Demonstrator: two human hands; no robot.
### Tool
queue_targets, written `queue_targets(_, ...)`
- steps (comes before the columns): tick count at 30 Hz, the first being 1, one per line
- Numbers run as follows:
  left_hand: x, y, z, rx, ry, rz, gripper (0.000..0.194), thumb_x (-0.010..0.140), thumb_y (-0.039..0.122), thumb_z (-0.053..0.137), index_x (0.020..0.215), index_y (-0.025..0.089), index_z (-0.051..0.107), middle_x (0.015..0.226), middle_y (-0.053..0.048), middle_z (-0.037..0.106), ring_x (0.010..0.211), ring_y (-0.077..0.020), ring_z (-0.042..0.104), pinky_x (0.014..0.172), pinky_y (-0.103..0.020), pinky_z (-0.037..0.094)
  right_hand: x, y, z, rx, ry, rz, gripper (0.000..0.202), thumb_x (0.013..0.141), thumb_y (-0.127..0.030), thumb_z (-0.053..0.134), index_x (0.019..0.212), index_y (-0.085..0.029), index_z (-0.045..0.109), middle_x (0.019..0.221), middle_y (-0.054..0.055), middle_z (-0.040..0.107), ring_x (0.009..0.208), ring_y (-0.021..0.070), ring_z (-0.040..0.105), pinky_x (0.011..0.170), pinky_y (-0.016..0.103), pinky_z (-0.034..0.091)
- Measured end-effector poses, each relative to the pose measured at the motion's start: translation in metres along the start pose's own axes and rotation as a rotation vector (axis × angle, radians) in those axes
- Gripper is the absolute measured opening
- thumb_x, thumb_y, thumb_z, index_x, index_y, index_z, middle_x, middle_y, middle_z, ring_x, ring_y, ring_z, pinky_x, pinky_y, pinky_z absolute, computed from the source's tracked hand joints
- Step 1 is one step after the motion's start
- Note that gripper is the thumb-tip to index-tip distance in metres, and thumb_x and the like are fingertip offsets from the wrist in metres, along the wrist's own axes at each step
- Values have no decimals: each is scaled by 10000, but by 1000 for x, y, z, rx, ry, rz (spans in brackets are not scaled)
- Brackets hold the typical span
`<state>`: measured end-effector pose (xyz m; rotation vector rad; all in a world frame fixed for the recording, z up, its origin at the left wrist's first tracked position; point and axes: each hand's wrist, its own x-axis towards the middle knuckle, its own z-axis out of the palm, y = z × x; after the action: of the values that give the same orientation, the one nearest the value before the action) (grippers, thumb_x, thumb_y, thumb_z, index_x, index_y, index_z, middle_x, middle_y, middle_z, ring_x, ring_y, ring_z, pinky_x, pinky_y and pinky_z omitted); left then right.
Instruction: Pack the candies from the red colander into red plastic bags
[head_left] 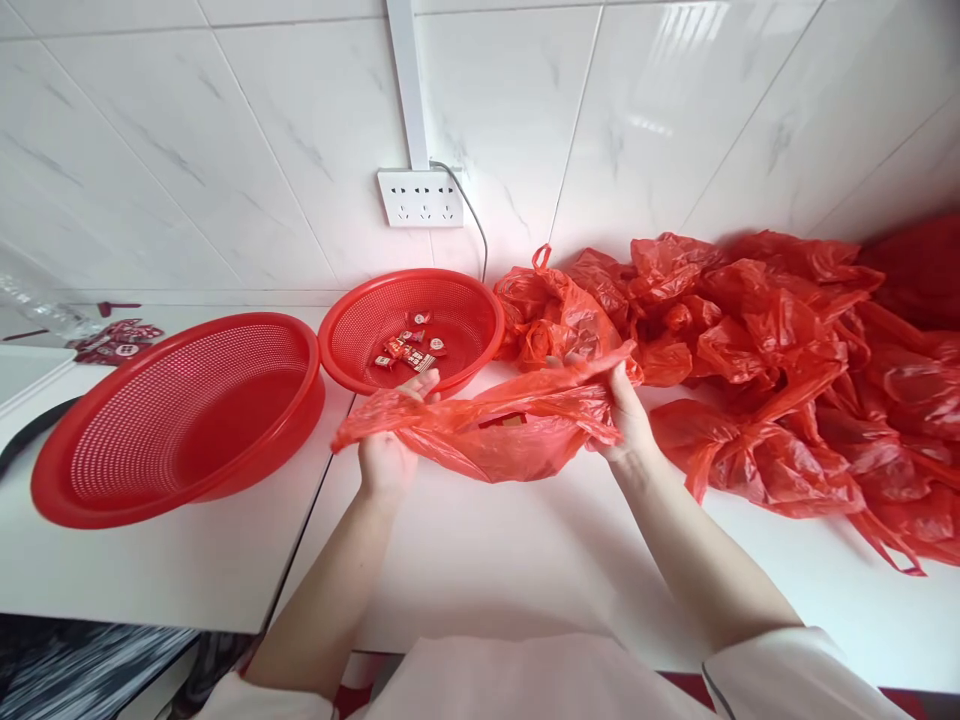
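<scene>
Bag (pixel 517 440): red, thin plastic, crumpled, stretched crosswise between my two hands above the white tabletop (pixel 480 580). Its mouth is partly open; a small dark-red and tan item (pixel 511 421) shows within, too little exposed to identify. Whether the bag's underside touches the tabletop, I cannot tell.

My left hand (pixel 386 465): at the bag's 9 o'clock end, fingers clamped on the plastic, which runs across the hand, its loose end sticking out past it. My right hand (pixel 631 420): at the 3 o'clock end, fingers clamped on the gathered edge; part of them hidden by folds.

Taking the bag as clock centre:
- 10 o'clock, just beyond my left hand: small basket (pixel 336 325), red, round, perforated, holding a few wrapped packets (pixel 409 350).
- 9 o'clock: large basket (pixel 52 485), red, perforated, its rim right beside the small basket's.
- Between 9 and 10, past the large basket: more packets (pixel 120 345), heaped.
- 1 to 3 o'clock: pile (pixel 765 350) of red plastic bags, several knotted.
- 11 o'clock, on the tiled wall (pixel 510 120): white socket panel (pixel 421 198), grey cable (pixel 478 225) hanging from its top right corner.
</scene>
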<state>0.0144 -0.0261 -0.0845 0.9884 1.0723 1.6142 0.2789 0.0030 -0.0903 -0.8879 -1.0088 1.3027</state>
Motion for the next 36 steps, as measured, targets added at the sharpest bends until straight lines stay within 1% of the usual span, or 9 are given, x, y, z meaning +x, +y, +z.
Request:
queue_targets(4,15,34,15,-336,-279,-244,408,879,420,464,564,217,304,621,-29,589,649,-181,612,840,-433,513,10,-26,19,21,-16,-77,549,844,-717,444,601,-245,302,427,-100,135,362,95,150,461,272,369)
queue_targets(7,24,52,24,-343,-344,-406,304,851,321,518,608,213,369,462,77,251,368,-70,272,610,-328,500,16,-34,32,32,-67,-65,561,846,-729,408,622,-245,236,496,-84,122,405,99,108,398,263,213)
queue_targets(9,27,57,31,-350,-410,-459,111,779,278,575,739,195,513,527,81,236,387,-52,205,478,-252,402,16,-33,40,20,-64,-66,536,831,-714,453,645,-246,268,528,-75,134,419,99,119,399,268,161)
queue_targets(14,26,51,51,-391,-543,-469,481,541,265,671,1008,155,632,700,2,421,559,-91,404,475,-233,366,6,-30,54,-268,-26,-205,405,837,-601,580,778,-237,412,602,-59,334,472,94,299,470,253,279)
queue_targets(19,25,45,56,-434,-440,-442,354,725,332,582,1009,134,654,681,1,399,533,-87,397,479,-231,377,-7,-33,54,-820,-446,-362,589,685,-508,777,1142,-250,508,1056,51,591,924,213,570,777,309,445)
queue_targets(23,26,41,53,-450,-362,-324,325,778,351,580,1021,149,653,651,26,415,484,-65,387,486,-223,391,-6,-24,51,-1152,-702,-356,121,855,-290,612,788,-209,552,721,-2,532,616,136,462,581,268,347)
queue_targets(27,26,40,42,-181,-503,-134,508,660,316,756,1142,196,646,884,-41,620,817,-182,632,783,-320,519,-3,-25,47,-1101,-657,-369,247,875,-188,529,643,-201,443,612,-29,447,536,106,378,533,254,292)
queue_targets(30,25,43,36,167,-663,-40,654,568,210,855,1185,232,641,1103,-78,656,1137,-293,589,992,-407,457,-4,-33,43,-978,-583,-279,213,901,-260,516,696,-201,523,603,-28,496,506,106,424,522,251,329)
queue_targets(36,15,34,52,157,-652,-29,228,878,400,612,875,185,688,1068,-95,692,1159,-264,592,1023,-391,431,-4,-31,45,-823,-632,-252,235,821,-354,668,1000,-206,638,938,20,670,786,170,603,722,296,469)
